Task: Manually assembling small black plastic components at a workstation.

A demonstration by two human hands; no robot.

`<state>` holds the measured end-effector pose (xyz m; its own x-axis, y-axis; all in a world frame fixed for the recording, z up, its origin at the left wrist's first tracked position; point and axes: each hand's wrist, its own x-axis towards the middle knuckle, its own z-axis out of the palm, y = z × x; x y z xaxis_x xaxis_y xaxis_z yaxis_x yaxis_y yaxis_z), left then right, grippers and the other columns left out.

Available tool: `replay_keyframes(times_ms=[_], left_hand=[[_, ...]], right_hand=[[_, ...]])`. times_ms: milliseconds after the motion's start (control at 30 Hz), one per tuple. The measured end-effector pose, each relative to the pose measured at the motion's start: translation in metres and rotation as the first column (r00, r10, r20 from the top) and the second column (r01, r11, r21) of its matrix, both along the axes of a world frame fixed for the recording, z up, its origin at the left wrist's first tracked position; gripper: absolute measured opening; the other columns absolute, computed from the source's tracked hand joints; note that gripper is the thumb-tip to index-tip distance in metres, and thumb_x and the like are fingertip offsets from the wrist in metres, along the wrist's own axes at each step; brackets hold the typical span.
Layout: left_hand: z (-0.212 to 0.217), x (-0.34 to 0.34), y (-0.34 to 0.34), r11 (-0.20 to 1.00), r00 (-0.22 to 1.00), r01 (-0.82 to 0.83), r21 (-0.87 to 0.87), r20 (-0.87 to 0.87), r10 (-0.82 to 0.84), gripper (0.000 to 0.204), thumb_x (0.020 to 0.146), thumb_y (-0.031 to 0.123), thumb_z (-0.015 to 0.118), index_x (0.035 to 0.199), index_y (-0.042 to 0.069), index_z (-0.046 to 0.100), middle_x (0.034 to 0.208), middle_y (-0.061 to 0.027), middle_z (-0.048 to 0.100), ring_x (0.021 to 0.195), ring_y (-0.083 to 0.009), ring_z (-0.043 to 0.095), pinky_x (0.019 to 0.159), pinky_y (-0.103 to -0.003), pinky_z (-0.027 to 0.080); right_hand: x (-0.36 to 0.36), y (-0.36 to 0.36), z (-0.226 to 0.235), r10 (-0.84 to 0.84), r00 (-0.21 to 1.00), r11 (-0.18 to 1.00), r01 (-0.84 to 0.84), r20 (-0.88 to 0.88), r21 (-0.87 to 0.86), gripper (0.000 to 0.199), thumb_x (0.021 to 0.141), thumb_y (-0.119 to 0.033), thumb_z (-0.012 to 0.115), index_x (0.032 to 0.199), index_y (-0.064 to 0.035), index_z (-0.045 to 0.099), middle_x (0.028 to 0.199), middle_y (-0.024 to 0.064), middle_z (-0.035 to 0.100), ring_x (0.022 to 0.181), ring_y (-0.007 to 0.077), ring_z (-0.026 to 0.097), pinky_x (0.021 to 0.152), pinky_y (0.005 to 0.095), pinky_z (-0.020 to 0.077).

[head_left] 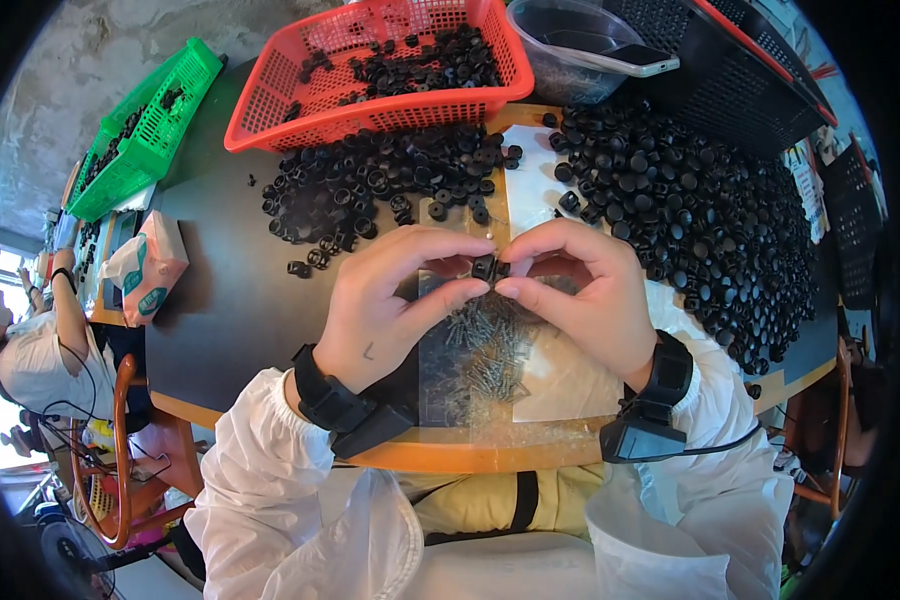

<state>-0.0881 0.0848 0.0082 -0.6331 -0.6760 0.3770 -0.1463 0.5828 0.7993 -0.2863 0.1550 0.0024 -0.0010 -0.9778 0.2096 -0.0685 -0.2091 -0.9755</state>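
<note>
Both hands meet over the middle of the table, fingertips almost touching. Between thumb and forefinger, my left hand pinches a small black plastic part. From the other side my right hand pinches a second small black piece pressed against it; its exact shape is partly hidden by the fingertips. Below the fingers lies a pile of thin metal screws on a clear plastic sheet. Beyond my left hand spreads a heap of black rings and small discs. Beyond my right hand is a large heap of round black caps.
A red basket of black parts stands at the back, beside a clear tub with a phone on it. Black crates are at far right. At left are a tissue pack, a green basket and another person.
</note>
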Motion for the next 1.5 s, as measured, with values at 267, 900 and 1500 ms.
replay_keyframes(times_ms=[267,900,1500], left_hand=[[0.0007,-0.001,0.0012,1.0,1.0,-0.013,0.006,0.003,0.013,0.033,0.077,0.003,0.075,0.109,0.003,0.067,0.095,-0.0073,0.066,0.082,-0.0145,0.063,0.076,-0.027,0.051],[0.003,-0.004,0.006,0.998,0.995,-0.023,-0.059,-0.101,0.017,0.033,0.076,0.005,0.076,0.108,0.003,0.069,0.095,-0.0095,0.066,0.075,-0.0151,0.064,0.067,-0.025,0.053],[-0.0031,-0.004,0.0045,0.993,0.994,-0.064,-0.104,-0.098,0.054,0.032,0.074,0.006,0.079,0.105,0.005,0.07,0.093,-0.007,0.065,0.069,-0.0144,0.06,0.063,-0.025,0.05]], right_hand=[[-0.0014,-0.0002,0.0005,-0.011,1.0,0.999,0.01,-0.025,-0.032,0.022,0.079,0.0,0.074,0.1,0.0011,0.066,0.095,0.0055,0.066,0.086,0.0101,0.064,0.079,0.0254,0.0544],[0.0038,0.0049,0.0005,-0.009,0.984,0.999,0.015,0.179,-0.032,0.025,0.078,0.005,0.073,0.102,0.0004,0.069,0.104,0.0093,0.065,0.094,0.0151,0.064,0.082,0.0262,0.0537],[0.0026,0.0029,-0.001,0.06,0.984,0.997,-0.049,0.168,-0.063,0.029,0.079,0.006,0.071,0.107,0.0005,0.068,0.11,0.0083,0.064,0.1,0.0139,0.061,0.088,0.0275,0.0508]])
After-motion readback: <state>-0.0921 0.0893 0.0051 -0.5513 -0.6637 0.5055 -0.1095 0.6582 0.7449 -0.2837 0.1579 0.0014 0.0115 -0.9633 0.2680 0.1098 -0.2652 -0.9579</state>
